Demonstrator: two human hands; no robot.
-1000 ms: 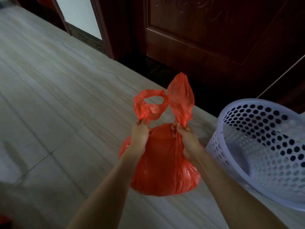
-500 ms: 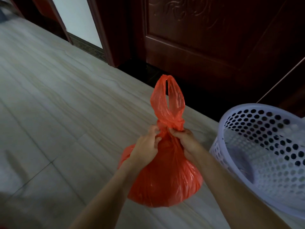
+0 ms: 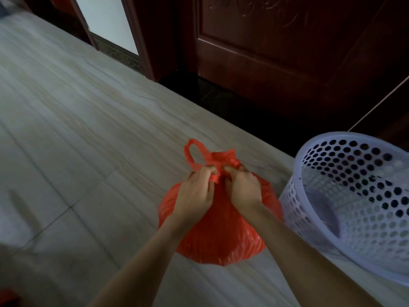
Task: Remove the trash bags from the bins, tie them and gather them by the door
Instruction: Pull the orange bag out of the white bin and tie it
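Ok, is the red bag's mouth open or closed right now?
Closed. The red bag has its neck bunched tight, pinched between the left hand and the right hand, one handle loop sticking up. Whether the knot is finished, cannot tell.

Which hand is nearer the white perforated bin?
Right. The right hand grips the red bag on the side beside the bin; the left hand grips it farther away.

Both hands [image 3: 218, 191] clenched, fingers [image 3: 208, 171] curled
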